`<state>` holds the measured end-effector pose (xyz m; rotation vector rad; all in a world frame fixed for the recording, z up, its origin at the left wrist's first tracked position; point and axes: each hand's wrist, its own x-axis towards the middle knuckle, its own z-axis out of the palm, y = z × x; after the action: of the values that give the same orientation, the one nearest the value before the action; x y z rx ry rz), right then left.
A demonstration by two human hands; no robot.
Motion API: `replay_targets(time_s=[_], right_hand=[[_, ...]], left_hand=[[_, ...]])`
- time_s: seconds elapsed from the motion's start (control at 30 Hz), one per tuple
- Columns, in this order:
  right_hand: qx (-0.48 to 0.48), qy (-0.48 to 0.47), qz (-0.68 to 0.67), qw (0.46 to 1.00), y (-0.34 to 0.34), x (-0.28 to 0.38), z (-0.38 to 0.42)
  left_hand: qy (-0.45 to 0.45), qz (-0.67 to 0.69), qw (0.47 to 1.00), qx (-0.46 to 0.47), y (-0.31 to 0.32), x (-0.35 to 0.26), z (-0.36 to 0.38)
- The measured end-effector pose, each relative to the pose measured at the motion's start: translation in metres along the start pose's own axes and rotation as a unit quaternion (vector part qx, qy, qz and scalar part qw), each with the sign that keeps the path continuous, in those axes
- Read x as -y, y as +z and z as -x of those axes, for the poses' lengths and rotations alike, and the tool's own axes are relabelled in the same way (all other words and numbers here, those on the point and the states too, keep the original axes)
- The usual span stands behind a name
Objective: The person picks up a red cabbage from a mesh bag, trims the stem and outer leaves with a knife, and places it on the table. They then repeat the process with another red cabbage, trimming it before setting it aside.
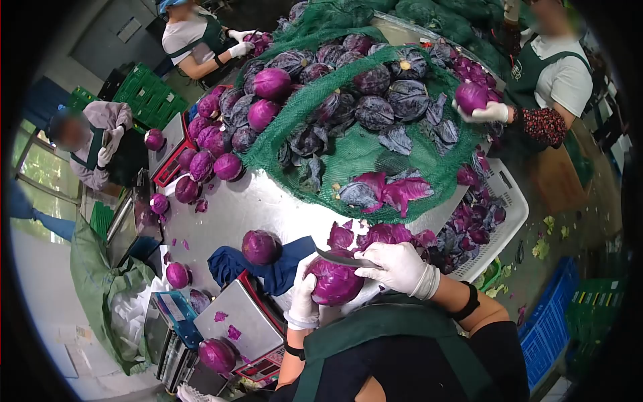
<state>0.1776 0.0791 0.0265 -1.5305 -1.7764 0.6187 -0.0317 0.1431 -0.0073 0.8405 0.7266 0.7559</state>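
In a white glove, my left hand (305, 299) is wrapped round the left side of a red cabbage (337, 281) held just above the table's near edge. My right hand (400, 269), also gloved, grips a knife (345, 259). Its curved dark blade lies across the top of the cabbage, and the handle is hidden in my fingers. Loose purple leaves (382, 234) lie right behind the cabbage. To the left, another red cabbage (260, 248) rests on a dark blue cloth (228, 262).
A green mesh net (382, 171) holding cabbages spreads over the metal table (231, 201). At right stands a white crate (512, 204) of trimmed leaves. A scale (241, 321) is at front left. Three co-workers stand around the table; one gloved hand (494, 112) holds a cabbage.
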Motion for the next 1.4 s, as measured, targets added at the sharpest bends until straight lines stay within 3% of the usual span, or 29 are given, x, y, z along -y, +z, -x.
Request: replay_targets(time_s=[0.1,0.23,0.37,0.43,0.5,0.6,0.73,0.87,0.97,1.03,1.07,1.17,1.27,1.3,1.37,1.4], right_hand=[[0.037,-0.006,0.07,0.997,0.004,0.003,0.001],[-0.002,-0.048,0.098,0.994,0.011,0.001,0.003],[-0.06,0.015,-0.112,0.992,0.001,-0.005,-0.009],[-0.007,0.164,-0.35,0.922,-0.007,-0.01,-0.01],[-0.012,0.156,-0.342,0.927,-0.005,-0.012,-0.01],[0.02,0.02,-0.051,0.998,-0.003,-0.002,-0.007],[0.103,0.024,0.077,0.991,-0.001,0.003,-0.007],[0.057,0.012,0.101,0.993,0.002,0.004,-0.006],[-0.037,0.035,-0.148,0.988,0.0,-0.007,-0.011],[0.033,0.205,-0.413,0.887,-0.006,-0.015,-0.01],[0.024,0.198,-0.478,0.855,-0.005,-0.025,-0.008],[-0.001,0.251,-0.515,0.82,-0.006,-0.039,-0.008],[-0.013,0.229,-0.53,0.816,-0.009,-0.029,-0.01],[-0.01,0.232,-0.524,0.819,-0.007,-0.022,-0.009],[-0.061,0.053,-0.311,0.947,0.009,-0.021,-0.012],[-0.005,0.127,-0.259,0.957,0.002,-0.008,-0.011]], left_hand=[[0.025,-0.077,0.996,-0.027,0.001,-0.006,0.004],[0.027,-0.125,0.991,-0.04,-0.002,-0.004,0.002],[-0.006,-0.02,1.0,-0.001,0.0,0.003,0.0],[-0.062,0.089,0.994,0.006,-0.001,0.008,-0.001],[-0.063,0.09,0.994,-0.001,-0.003,0.009,-0.002],[0.011,-0.016,1.0,-0.003,-0.001,0.006,-0.002],[0.007,-0.055,0.998,0.003,-0.001,-0.005,-0.001],[0.02,-0.104,0.994,-0.019,0.0,-0.003,0.001],[-0.008,0.012,1.0,0.014,-0.002,0.003,-0.003],[-0.023,0.047,0.998,0.024,-0.005,0.007,-0.004],[-0.063,0.112,0.992,0.018,-0.009,0.01,-0.003],[-0.123,0.201,0.972,-0.017,-0.019,0.018,0.0],[-0.145,0.232,0.962,-0.026,-0.018,0.02,-0.001],[-0.13,0.206,0.969,-0.032,-0.016,0.019,-0.002],[-0.117,0.177,0.977,-0.037,-0.007,0.015,-0.004],[-0.056,0.095,0.993,-0.028,0.002,0.011,-0.005]])
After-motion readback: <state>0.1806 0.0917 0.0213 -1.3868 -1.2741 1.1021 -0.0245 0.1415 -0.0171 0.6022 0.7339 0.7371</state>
